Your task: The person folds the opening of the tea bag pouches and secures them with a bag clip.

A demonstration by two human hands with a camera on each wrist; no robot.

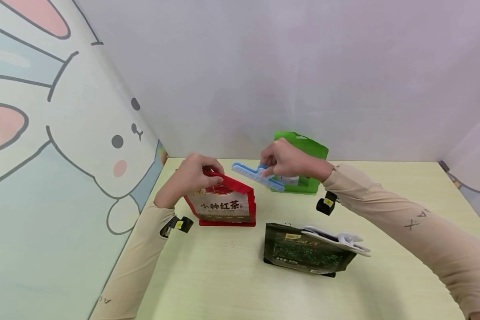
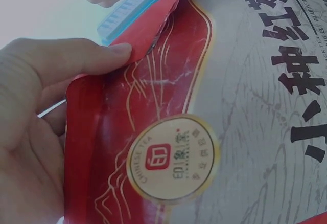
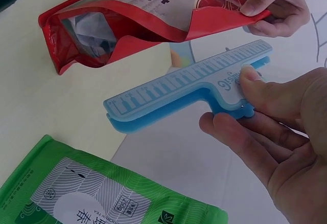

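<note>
Pale yellow-green tabletop (image 1: pixel 232 284), enclosed by a plain back wall (image 1: pixel 304 66) and a left panel (image 1: pixel 44 133) printed with a cartoon rabbit.

Two beige sleeves, left (image 1: pixel 132 271) and right (image 1: pixel 416 231), reaching in from the near edge, each with a small black wrist unit.

Dark green tea pouch (image 1: pixel 304 255), near centre-right of the table, lying tilted; top edge closed under a white sealing clip (image 1: pixel 340 240).

Red tea pouch (image 1: pixel 224 204) (image 2: pixel 214 132) (image 3: pixel 133 14), standing upright at left-centre, black Chinese characters on a pale front panel, round gold-rimmed seal below the corner. Mouth gaping open in the right wrist view, contents dark and hard to make out, possibly an inner foil bag.

Bright green pouch (image 1: pixel 304 146) (image 3: pixel 102 193), standing at the back, largely behind the right hand.

Left hand (image 1: pixel 190 175) (image 2: pixel 36 132) (image 3: pixel 278 4), fingers and thumb curled in a pinch on the red pouch's top corner, thumb flat on the front face.

Right hand (image 1: pixel 286 160) (image 3: pixel 276 137), raised above the table between red and green pouches, thumb pressed on top and fingers curled under the handle of a blue sealing clip.

Blue sealing clip (image 1: pixel 258 176) (image 2: pixel 135 6) (image 3: pixel 184 88), long ribbed bar, tip just beside the red pouch's open top edge; contact not clear from any view.
</note>
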